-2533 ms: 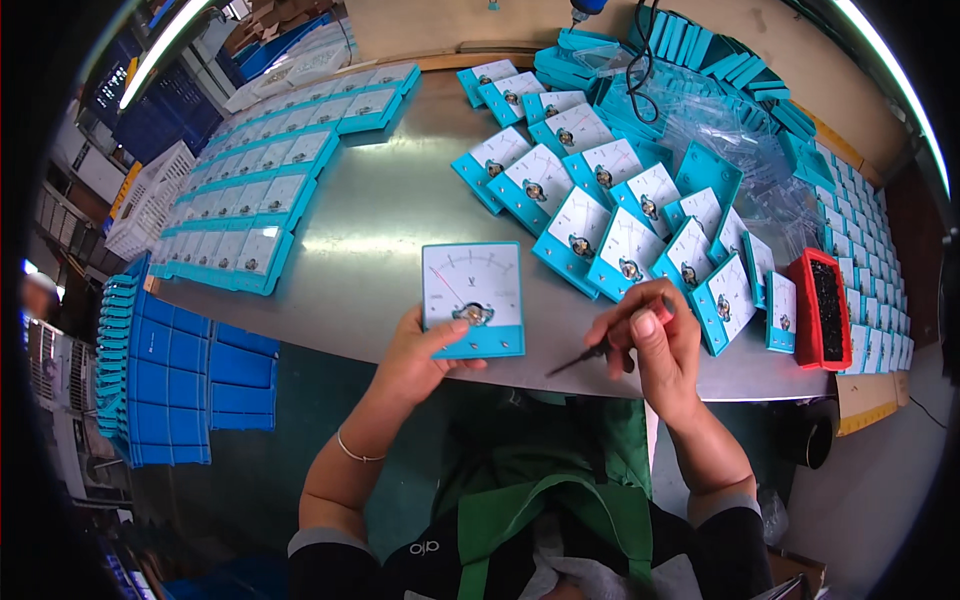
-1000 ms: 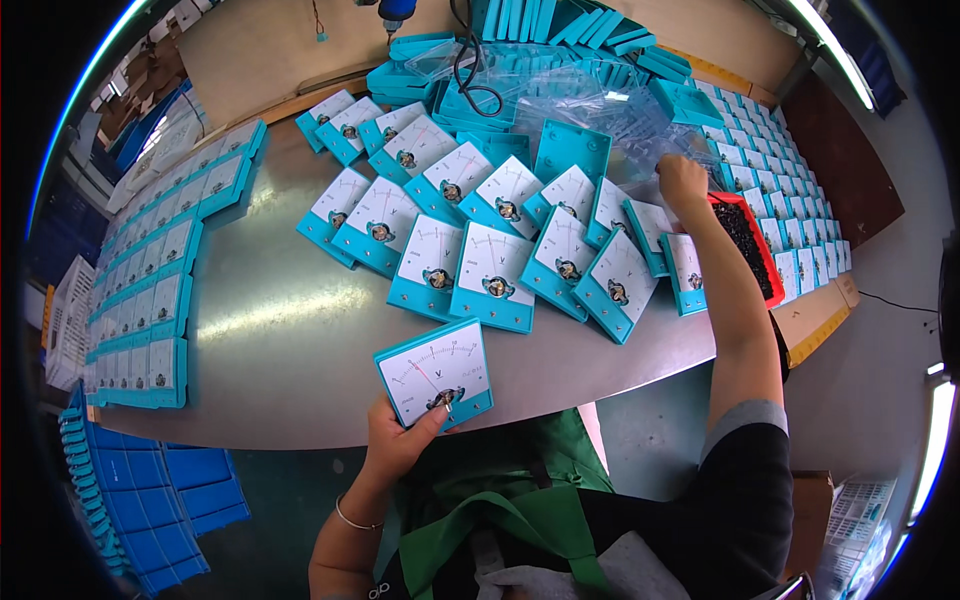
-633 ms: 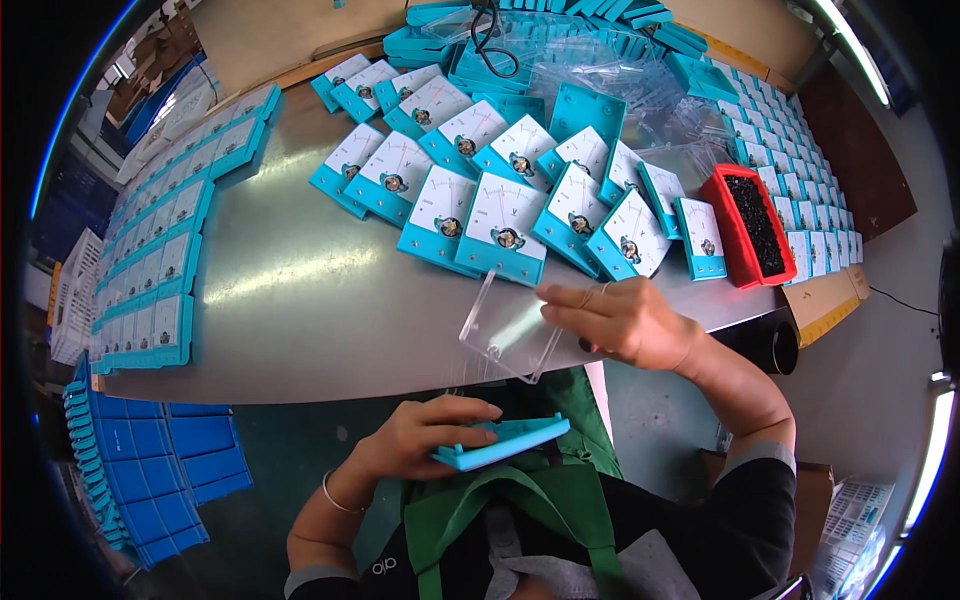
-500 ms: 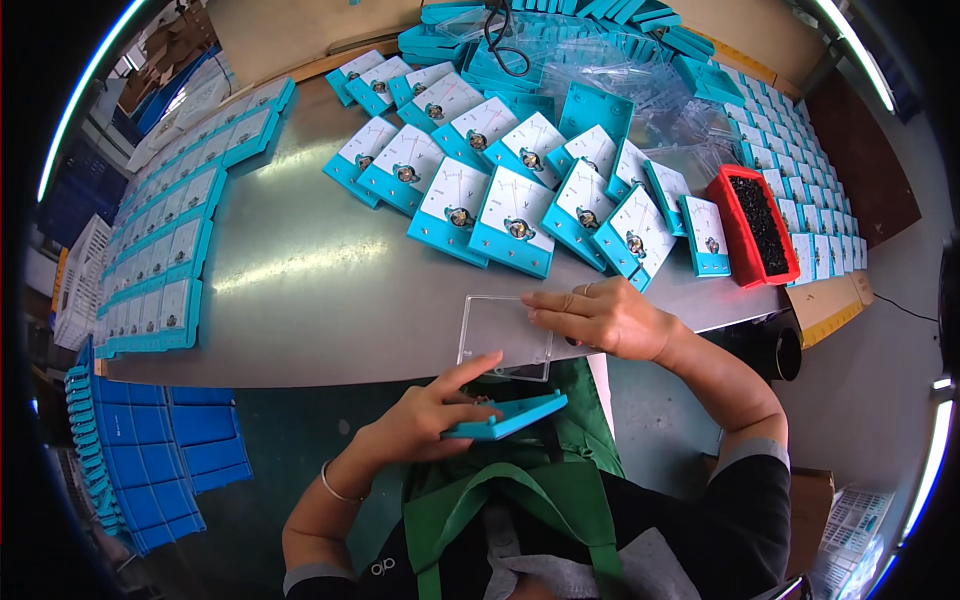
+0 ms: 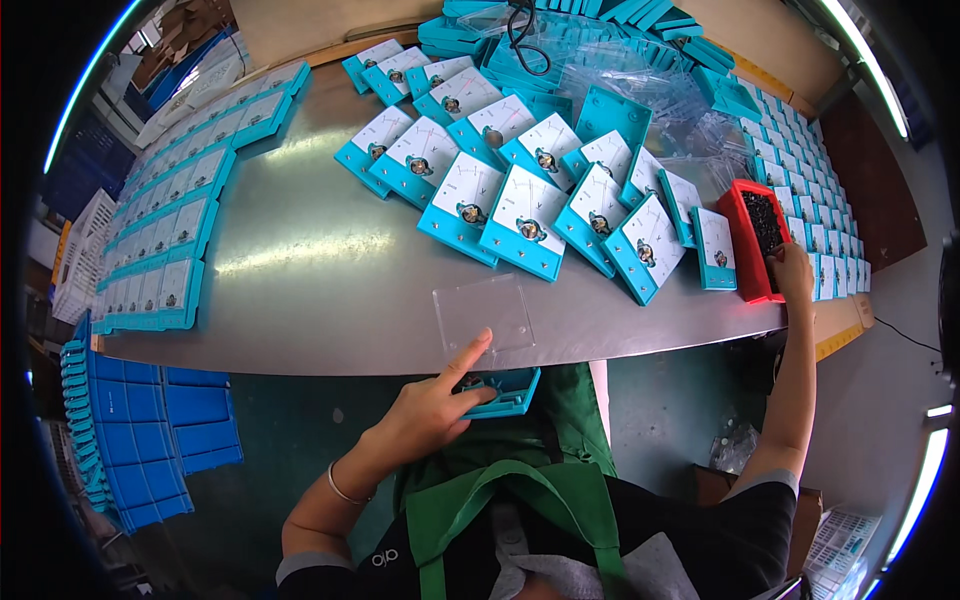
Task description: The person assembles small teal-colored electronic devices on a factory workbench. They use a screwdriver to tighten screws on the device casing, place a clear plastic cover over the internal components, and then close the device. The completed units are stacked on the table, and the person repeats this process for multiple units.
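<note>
We see our left hand (image 5: 425, 410) below the near edge of the metal table (image 5: 320, 280), gripping a teal meter housing (image 5: 500, 392) held low over the lap; the fingers curl under it while the index finger points up and touches the near edge of a clear plastic cover (image 5: 483, 315). The cover lies flat on the table, just beside the edge. Our right hand (image 5: 795, 275) reaches far right to the red tray (image 5: 752, 240) of small dark parts; its fingertips rest at the tray's near corner, but we cannot tell whether they pinch anything. Rows of tilted meters (image 5: 520, 205) with white dials lean against one another beyond the cover. Flat meters (image 5: 160, 250) line the left side.
</note>
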{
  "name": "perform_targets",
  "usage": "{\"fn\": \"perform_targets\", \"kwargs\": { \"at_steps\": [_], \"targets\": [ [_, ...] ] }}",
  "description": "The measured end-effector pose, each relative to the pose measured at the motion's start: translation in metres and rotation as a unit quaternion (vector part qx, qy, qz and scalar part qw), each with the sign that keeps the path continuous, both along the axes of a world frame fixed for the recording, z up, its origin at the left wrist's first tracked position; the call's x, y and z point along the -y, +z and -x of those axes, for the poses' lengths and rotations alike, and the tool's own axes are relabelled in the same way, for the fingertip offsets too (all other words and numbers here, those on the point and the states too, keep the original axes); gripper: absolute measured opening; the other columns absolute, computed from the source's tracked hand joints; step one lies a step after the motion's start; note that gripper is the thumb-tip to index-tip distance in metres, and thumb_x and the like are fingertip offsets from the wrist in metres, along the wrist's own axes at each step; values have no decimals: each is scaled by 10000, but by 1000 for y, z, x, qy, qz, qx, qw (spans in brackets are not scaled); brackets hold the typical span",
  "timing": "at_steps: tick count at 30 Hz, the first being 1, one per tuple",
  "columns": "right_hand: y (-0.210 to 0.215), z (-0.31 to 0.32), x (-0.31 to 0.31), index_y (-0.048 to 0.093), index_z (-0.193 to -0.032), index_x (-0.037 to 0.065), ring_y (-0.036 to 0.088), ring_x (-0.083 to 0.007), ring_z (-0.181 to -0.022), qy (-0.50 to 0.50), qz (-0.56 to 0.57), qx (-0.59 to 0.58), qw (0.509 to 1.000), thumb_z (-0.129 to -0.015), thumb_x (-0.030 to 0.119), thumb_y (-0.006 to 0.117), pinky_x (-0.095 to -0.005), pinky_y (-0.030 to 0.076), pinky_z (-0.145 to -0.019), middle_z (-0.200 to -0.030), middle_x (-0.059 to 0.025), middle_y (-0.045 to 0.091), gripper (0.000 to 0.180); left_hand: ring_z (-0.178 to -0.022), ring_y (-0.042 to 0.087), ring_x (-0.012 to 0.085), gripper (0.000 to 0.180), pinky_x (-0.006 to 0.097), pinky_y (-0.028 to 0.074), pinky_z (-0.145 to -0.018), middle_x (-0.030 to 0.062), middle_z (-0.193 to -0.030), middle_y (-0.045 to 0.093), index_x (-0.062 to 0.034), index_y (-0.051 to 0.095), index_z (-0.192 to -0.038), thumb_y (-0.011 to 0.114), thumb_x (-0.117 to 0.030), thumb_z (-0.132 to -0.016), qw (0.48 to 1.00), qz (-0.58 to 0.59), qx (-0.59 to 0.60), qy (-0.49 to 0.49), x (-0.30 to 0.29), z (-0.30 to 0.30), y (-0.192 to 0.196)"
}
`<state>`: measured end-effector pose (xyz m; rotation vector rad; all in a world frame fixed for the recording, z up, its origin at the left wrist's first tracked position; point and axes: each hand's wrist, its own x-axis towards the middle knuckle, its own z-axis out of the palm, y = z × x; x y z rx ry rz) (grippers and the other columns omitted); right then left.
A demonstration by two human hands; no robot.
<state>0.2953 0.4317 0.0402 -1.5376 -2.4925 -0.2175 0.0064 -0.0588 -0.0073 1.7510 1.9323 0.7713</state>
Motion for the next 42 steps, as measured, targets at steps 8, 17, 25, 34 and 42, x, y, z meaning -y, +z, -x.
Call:
{"fn": "perform_targets", "kwargs": {
  "at_steps": [8, 17, 25, 34, 42],
  "targets": [
    [-1, 6, -15, 670, -893, 69, 647, -320, -826, -14, 67, -32, 997, -757, 119, 679, -421, 495, -708, -832, -124, 669, 145, -1262, 468, 330, 428, 362, 528, -891, 178, -1485, 295, -107, 673, -997, 735, 32, -598, 1000, 2, -5, 26, 9, -4, -8],
    [-8, 2, -18, 637, -846, 16, 617, -339, -717, 77, -74, -57, 993, -814, 300, 695, -426, 463, -639, -754, -155, 638, 291, -1235, 498, 308, 408, 360, 530, -839, 140, -1500, 281, -80, 666, -986, 716, 39, -599, 999, -50, 3, 13, 4, 2, -11],
    [64, 110, 160, 675, -846, -1, 539, -61, -529, 196, 214, -342, 894, -836, 71, 677, -191, 424, -495, -645, -15, 608, 72, -1205, 523, 301, 393, 359, 526, -846, 125, -1507, 274, -80, 653, -978, 710, 35, -606, 999, -24, -4, 24, 7, 0, -16],
    [2, 184, 285, 645, -908, 17, 610, -294, -723, 585, 310, -142, 736, -724, -64, 637, -346, 490, -642, -802, -128, 620, 202, -1014, 630, 313, 414, 381, 551, -777, 129, -1503, 273, -95, 635, -1001, 714, 19, -611, 999, -34, -20, 16, 8, 1, -19],
    [-13, 203, 289, 639, -850, 57, 616, -335, -721, 566, 293, -108, 763, -725, 25, 662, -424, 486, -594, -782, -110, 617, 131, -882, 663, 305, 343, 391, 566, -694, 130, -1505, 251, -64, 616, -959, 687, 22, -634, 999, -41, -14, 10, 10, 2, -27]
  ]
}}
